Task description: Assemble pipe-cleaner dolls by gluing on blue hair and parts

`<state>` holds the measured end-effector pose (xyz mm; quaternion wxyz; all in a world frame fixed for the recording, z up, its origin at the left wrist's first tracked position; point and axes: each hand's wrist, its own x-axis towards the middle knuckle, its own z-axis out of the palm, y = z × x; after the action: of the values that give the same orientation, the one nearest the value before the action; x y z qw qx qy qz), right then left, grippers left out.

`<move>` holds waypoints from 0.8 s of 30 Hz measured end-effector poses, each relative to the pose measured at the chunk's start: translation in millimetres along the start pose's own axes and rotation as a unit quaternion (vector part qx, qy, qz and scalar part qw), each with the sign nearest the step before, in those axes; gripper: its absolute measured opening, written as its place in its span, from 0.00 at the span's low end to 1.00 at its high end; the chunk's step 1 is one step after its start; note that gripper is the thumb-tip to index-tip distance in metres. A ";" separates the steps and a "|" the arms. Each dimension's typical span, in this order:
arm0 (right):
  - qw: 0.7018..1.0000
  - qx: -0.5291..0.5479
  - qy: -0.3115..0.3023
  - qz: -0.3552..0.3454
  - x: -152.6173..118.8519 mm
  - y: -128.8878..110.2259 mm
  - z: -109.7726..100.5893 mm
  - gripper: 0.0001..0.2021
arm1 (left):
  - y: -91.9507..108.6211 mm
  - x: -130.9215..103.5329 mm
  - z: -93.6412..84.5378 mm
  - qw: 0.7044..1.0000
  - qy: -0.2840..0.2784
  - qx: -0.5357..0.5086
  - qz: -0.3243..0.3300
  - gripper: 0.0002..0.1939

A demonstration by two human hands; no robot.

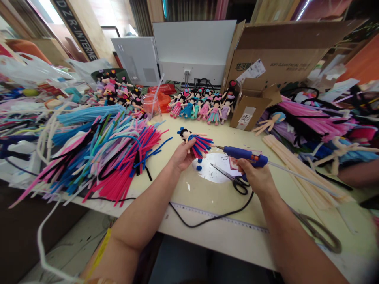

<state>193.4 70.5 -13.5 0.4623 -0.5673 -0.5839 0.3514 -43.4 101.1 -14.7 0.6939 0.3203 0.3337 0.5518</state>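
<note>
In my left hand [182, 155] is a small pipe-cleaner doll [199, 146] with black hair and a skirt of blue and pink strips, tilted to the right. My right hand [251, 173] grips a blue glue gun [245, 155] by its handle. The nozzle points left and is close to the hem of the skirt; whether it touches I cannot tell. A long glue stick [302, 177] sticks out of the gun's back. Scissors [231, 177] with black handles lie under the gun. A blue pompom [199, 168] shows just below the doll.
Bundles of coloured pipe cleaners [124, 157] cover the left. Finished dolls [204, 106] stand at the back, near cardboard boxes [245, 112]. Beige pipe cleaners [302, 169] and larger scissors [321, 230] lie right. A black cord [192, 226] crosses a ruler [219, 217] along the front edge.
</note>
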 end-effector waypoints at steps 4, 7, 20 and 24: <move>1.000 -0.012 0.002 0.003 -0.5 -1.8 -1.0 0.16 | 0.1 -0.2 0.7 1.000 0.005 -0.008 -0.001 0.19; 1.000 -0.017 0.006 0.010 -0.5 -1.7 -1.3 0.17 | -0.8 0.2 0.2 1.000 0.010 -0.010 0.000 0.19; 1.000 -0.011 0.009 0.024 -1.6 -7.8 0.0 0.17 | -0.5 -0.3 -1.1 1.000 -0.023 0.010 0.012 0.21; 1.000 -0.002 0.004 0.013 -0.6 -1.6 0.1 0.16 | -1.7 1.3 -1.7 1.000 -0.021 -0.003 0.010 0.19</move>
<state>192.7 69.8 -12.1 0.4587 -0.5771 -0.5757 0.3537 -43.6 102.3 -17.2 0.6962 0.3335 0.3140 0.5527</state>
